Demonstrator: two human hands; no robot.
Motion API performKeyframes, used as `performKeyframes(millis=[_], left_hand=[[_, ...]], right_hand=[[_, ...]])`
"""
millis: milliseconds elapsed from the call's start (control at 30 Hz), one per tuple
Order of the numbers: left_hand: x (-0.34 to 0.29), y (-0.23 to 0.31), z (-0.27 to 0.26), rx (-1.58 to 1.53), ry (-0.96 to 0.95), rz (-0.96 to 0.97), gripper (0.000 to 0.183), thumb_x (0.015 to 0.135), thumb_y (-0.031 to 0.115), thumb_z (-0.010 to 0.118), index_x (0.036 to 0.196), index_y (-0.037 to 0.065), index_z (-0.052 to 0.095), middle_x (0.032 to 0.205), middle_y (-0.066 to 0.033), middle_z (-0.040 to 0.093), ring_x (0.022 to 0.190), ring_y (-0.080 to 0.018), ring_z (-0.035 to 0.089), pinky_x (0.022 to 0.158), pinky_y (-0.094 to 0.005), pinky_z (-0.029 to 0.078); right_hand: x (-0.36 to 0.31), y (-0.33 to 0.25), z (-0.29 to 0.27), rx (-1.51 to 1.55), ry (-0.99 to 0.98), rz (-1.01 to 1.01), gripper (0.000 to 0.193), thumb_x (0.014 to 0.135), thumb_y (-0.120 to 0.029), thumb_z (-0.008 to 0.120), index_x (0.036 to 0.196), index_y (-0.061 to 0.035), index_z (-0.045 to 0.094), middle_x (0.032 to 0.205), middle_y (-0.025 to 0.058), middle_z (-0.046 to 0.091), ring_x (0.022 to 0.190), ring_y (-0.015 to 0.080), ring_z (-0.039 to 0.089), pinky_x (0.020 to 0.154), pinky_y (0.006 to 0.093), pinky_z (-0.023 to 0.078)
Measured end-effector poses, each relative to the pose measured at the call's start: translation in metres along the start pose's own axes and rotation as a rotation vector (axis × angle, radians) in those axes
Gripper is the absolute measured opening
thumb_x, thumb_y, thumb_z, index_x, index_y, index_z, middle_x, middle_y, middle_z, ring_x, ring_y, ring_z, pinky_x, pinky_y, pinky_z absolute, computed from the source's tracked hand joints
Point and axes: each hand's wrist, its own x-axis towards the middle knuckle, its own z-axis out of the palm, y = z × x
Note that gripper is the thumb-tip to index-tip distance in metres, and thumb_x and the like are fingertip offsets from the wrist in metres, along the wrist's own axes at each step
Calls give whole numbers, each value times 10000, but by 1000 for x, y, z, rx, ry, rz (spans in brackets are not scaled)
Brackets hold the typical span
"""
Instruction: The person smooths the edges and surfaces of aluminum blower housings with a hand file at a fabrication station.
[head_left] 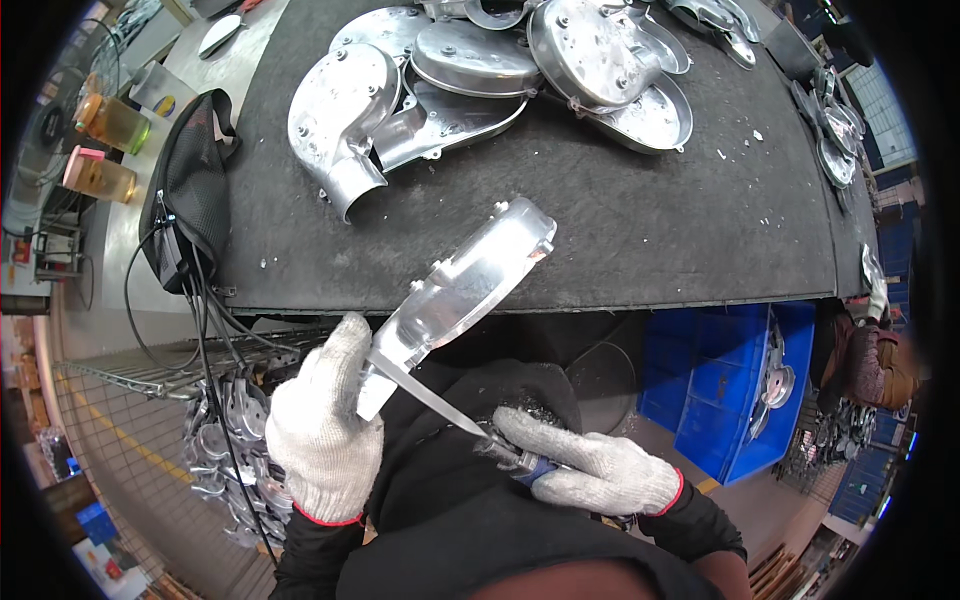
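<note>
My left hand (326,425), in a white knit glove with a red cuff, is closed round the narrow outlet end of a silvery cast metal housing (470,275). The housing is tilted, its round end pointing up and away over the table's front edge. In my gloved right hand (600,472) is a file (430,397) with a flat grey blade and a partly hidden blue grip. The blade's tip meets the housing at its outlet, beside my left fingers. Whether it presses on the edge cannot be made out.
Several like housings (345,115) lie piled on the dark table mat (620,230), with metal chips scattered at right. A black mesh bag (190,190) with cables sits at the left edge. Below are a wire basket of castings (240,450) and a blue bin (700,390). Another person (880,365) is far right.
</note>
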Motion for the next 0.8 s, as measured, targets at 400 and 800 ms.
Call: performKeyframes(millis=[400,800], left_hand=[[-7,-18,13,50,144,118,524,708,26,831,1216,77,715,1049,-129,760,850,-327,750,746,-370,595],[-7,-18,11,-121,101,-26,399,792,-60,757,1185,-2,727,1096,-168,771,977,-266,769,867,-327,595]], right_hand=[[-6,-5,9,-212,-68,-191,684,1073,-389,533,1653,-149,263,1653,142,384,1368,366,561,1139,385,436],[-9,-5,17,-298,-45,-242,689,1075,-359,553,1645,-97,268,1532,166,534,1171,297,698,1011,348,537]])
